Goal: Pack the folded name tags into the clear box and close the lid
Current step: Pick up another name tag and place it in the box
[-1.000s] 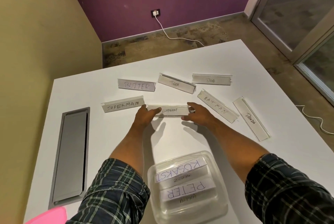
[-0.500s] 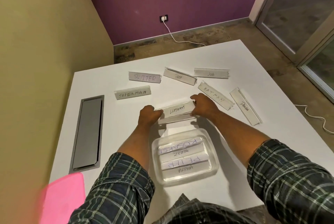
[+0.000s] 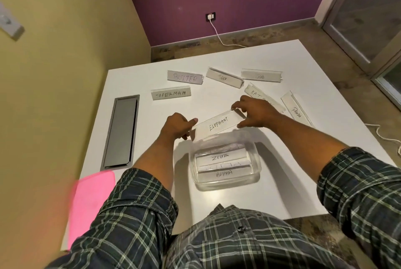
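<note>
Centre of frame: ELEPHANT tag [image 3: 218, 125] held tilted just above far rim of clear box [image 3: 256, 161], left hand [image 3: 176, 126] pinching its lower-left end, right hand [image 3: 255, 112] pinching upper-right end. Box already holds ZEBRA tag [image 3: 220, 157] and ALPHA tag [image 3: 224, 173] (plus others, unreadable). Risk, judged: tag looks about as long as box; skewed entry could catch rim or crush tags beneath. Six tags remain on table [image 3: 282, 192]; overfill may stop lid closing.

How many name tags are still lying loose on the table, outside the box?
6: BUTTER, TIGER, DOG in the far row; SUPERMAN nearer left; BATMAN partly behind the right hand; PANDA far right.
</note>
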A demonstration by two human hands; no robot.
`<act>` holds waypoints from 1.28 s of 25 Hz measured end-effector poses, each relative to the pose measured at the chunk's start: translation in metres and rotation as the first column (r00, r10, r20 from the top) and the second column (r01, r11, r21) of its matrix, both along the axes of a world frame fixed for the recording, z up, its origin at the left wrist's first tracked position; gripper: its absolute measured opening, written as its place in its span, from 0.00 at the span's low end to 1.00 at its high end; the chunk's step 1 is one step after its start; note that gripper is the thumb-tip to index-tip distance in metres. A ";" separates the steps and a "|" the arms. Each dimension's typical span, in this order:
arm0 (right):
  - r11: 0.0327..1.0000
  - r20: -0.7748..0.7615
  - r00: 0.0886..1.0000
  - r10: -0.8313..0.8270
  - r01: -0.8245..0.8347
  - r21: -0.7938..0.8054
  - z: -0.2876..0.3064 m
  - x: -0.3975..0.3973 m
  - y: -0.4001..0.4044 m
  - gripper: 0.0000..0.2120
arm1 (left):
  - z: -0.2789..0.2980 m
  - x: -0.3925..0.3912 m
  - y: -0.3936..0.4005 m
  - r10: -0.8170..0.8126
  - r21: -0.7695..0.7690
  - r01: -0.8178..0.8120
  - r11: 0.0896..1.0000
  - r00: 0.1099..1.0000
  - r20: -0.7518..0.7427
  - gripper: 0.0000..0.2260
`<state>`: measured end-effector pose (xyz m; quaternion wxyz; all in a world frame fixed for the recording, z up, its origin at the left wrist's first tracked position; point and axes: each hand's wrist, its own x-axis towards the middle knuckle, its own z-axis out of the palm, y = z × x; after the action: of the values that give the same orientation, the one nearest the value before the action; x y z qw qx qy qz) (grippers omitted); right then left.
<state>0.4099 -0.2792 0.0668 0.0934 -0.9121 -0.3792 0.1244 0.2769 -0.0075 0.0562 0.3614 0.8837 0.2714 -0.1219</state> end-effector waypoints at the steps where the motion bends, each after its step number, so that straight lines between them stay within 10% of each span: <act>1: 0.999 0.009 0.999 0.053 -0.053 0.011 0.001 -0.004 -0.005 0.33 | -0.001 -0.005 -0.001 -0.023 -0.002 0.023 1.000 0.999 -0.028 0.25; 18: 0.934 0.136 0.938 0.318 -0.335 0.126 -0.017 -0.034 -0.064 0.29 | -0.012 -0.040 -0.045 -0.150 -0.175 0.122 0.977 0.976 -0.156 0.17; 32: 0.954 0.073 0.960 0.269 -0.255 -0.156 -0.047 -0.074 -0.040 0.24 | -0.042 -0.055 -0.063 -0.471 0.257 0.572 0.779 0.804 -0.363 0.11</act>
<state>0.3361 -0.3196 0.0193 -0.0083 -0.8630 -0.4907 0.1199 0.2216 -0.0706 0.0139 0.1058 0.9478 0.0787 -0.2903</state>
